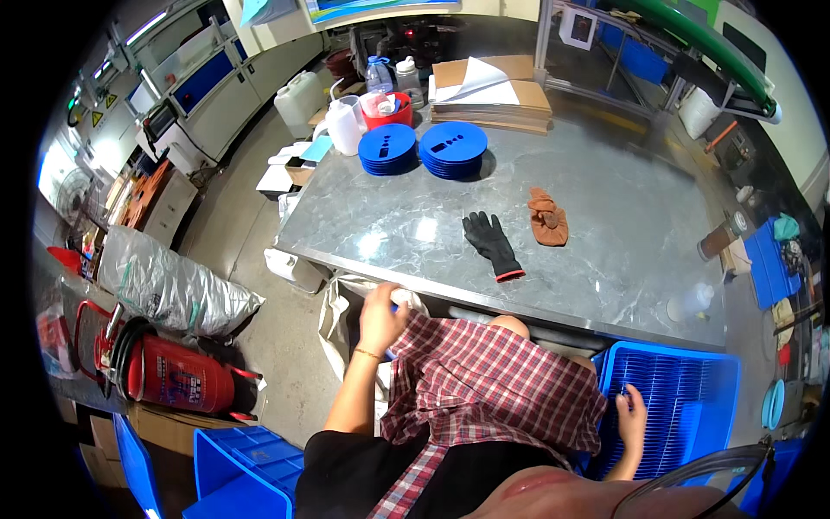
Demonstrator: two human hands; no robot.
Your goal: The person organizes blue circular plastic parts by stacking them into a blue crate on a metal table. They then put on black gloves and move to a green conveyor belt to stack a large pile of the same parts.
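Note:
My left hand (pixel 383 320) is beside a white sack (pixel 335 333) below the table's front edge. Its fingers are curled, with a bit of blue showing next to them; what they hold is mostly hidden. My right hand (pixel 633 422) is at the near left part of a blue plastic crate (pixel 732 406) with many thin ridges or slats inside. Thumb and finger are bent together there, and I cannot make out what is between them. On the table (pixel 389 225) lie a black glove (pixel 493 245) with a red cuff and a crumpled brown cloth or glove (pixel 548 218).
Two stacks of blue discs, a left stack (pixel 387 149) and a right stack (pixel 453 149), stand on the table before flat cardboard (pixel 493 112). Bottles and a red basin (pixel 389 111) are nearby. On the left floor are a red extinguisher (pixel 186 372) and blue bins (pixel 242 467).

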